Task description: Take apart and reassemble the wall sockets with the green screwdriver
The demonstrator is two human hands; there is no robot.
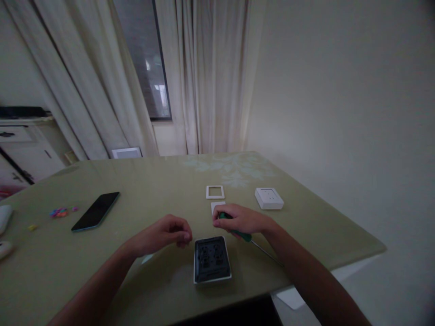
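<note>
My right hand (243, 218) is wrapped around the green handle of a screwdriver (245, 236). Its metal shaft points back toward my right forearm. The fingertips of that hand are over a small white plate (217, 205), which they partly cover. My left hand (165, 233) is closed, thumb against curled fingers; whatever may be between them is too small to make out. Just right of it, near the table's front edge, lies a socket box (212, 259) with a white rim and its dark inner side facing up. Neither hand visibly touches that box.
Beyond my right hand lies a white square frame (215, 197). A white wall socket (269, 198) sits farther right. On the left are a dark phone (96, 212) and several small colourful pieces (59, 212). The table (152, 185) meets a wall on the right.
</note>
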